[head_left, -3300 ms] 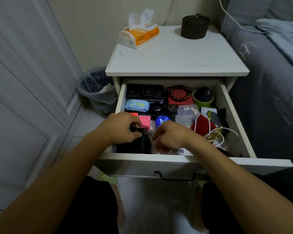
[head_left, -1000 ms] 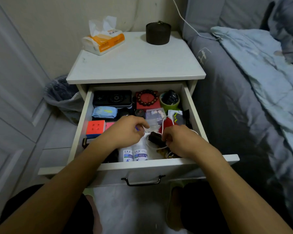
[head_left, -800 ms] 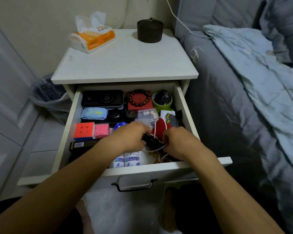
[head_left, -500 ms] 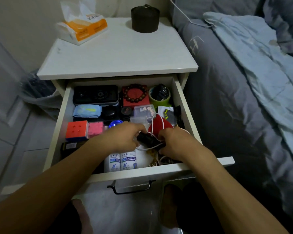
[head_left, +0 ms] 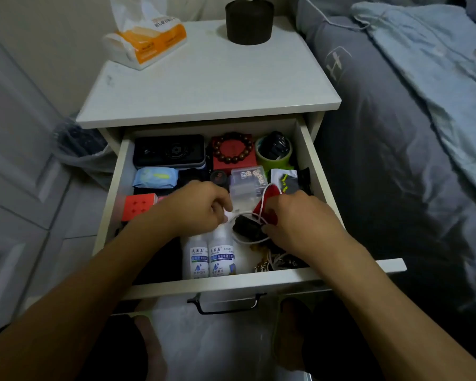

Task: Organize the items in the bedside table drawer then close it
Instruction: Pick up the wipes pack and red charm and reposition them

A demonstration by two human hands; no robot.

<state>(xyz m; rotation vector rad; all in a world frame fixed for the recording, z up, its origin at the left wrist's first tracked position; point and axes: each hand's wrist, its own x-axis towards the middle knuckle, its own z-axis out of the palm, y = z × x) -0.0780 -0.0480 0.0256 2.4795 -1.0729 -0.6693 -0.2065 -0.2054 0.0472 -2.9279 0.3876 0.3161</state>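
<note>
Open drawer: both hands' curled fingers pinch white cable.

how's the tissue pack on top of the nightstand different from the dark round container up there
The tissue pack is soft, white and orange, lying long and low with a tissue sticking out of it; the dark round container is a plain dark cylinder standing upright with a lid on. The pack sits at the back left, the container at the back right. Both rest on the nightstand top, untouched by either hand.
</note>
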